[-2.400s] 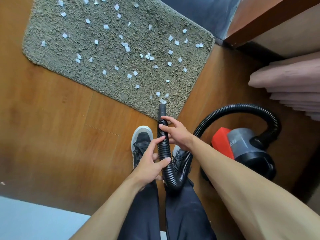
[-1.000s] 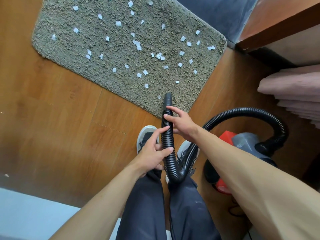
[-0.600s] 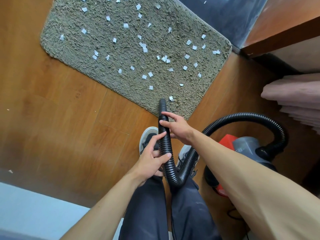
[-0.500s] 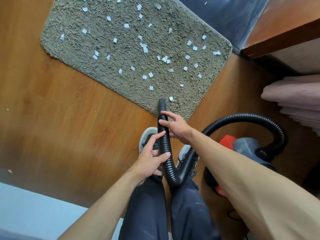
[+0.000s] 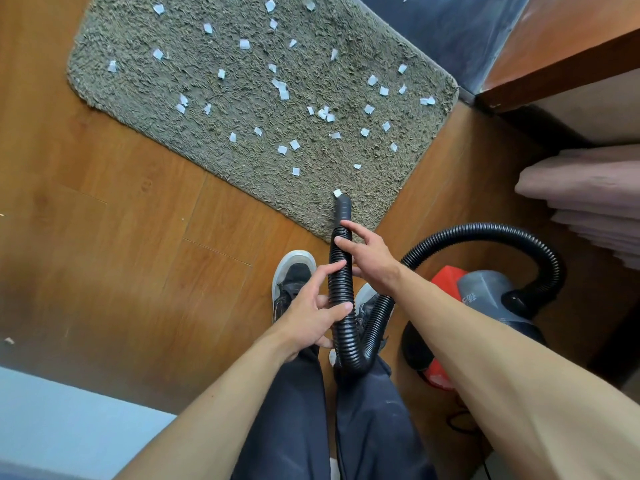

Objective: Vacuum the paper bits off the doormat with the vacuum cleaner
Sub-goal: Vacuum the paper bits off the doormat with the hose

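A grey-green shaggy doormat (image 5: pixel 194 84) lies on the wood floor, strewn with several small white paper bits (image 5: pixel 284 93). A black ribbed vacuum hose (image 5: pixel 341 289) runs up between my hands to its open end (image 5: pixel 343 204), which rests on the mat's near corner right below one paper bit (image 5: pixel 337 193). My left hand (image 5: pixel 313 313) grips the hose lower down. My right hand (image 5: pixel 369 252) holds it higher up, fingers partly spread. The hose loops down and right to the red and grey vacuum cleaner (image 5: pixel 485 306).
My two shoes (image 5: pixel 292 282) stand just below the mat's corner. A wooden furniture edge (image 5: pixel 561 67) and folded pink fabric (image 5: pixel 588 199) are at the right. A dark panel (image 5: pixel 446 32) borders the mat at the top. A pale blue surface (image 5: pixel 69 420) sits at the bottom left.
The hose end has shifted slightly right on the mat's near corner, now just below a paper bit. Over the earlier frames some bits near that corner have disappeared. Both hands keep their hold.
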